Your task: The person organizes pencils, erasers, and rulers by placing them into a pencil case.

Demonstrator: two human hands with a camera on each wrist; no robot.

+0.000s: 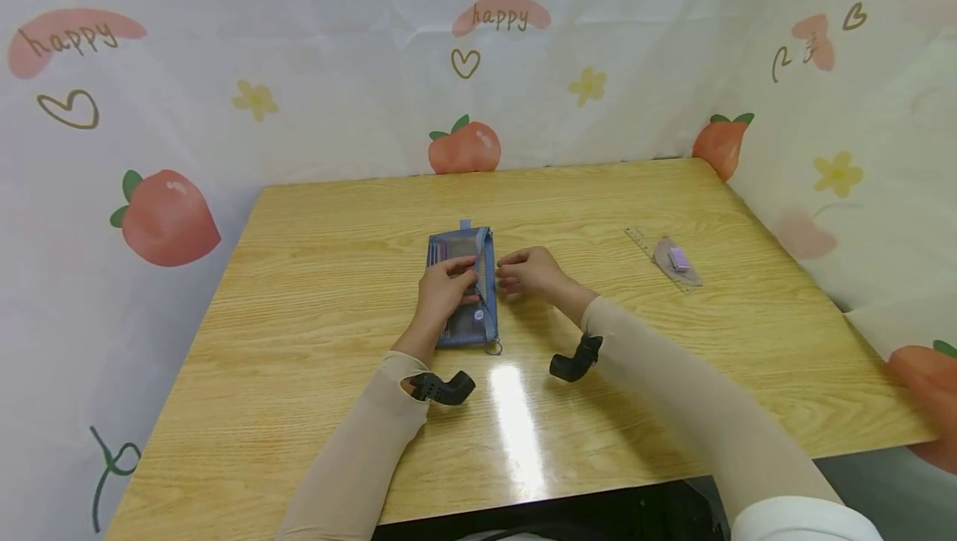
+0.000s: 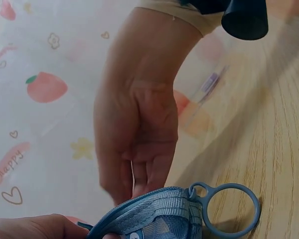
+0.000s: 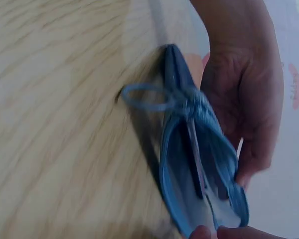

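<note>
A blue mesh zip pencil pouch (image 1: 462,329) lies on the table with its mouth along the right side. Slender items show through its mesh. My left hand (image 1: 441,292) reaches over it and pinches the upper edge of the opening. My right hand (image 1: 534,271) is at the pouch's right side, its curled fingertips (image 3: 202,232) on the edge of the mouth. In the right wrist view the opening gapes and the pale inside shows. From one end hangs a blue ring (image 2: 234,210). The left fingers partly hide the pouch in the head view.
On the right of the wooden table (image 1: 314,292) lie a clear ruler (image 1: 638,240) and a clear protractor (image 1: 663,253), with a small purple block (image 1: 679,258) on top. A printed cloth (image 1: 359,92) walls the back and sides. Dark gear sits at the front edge.
</note>
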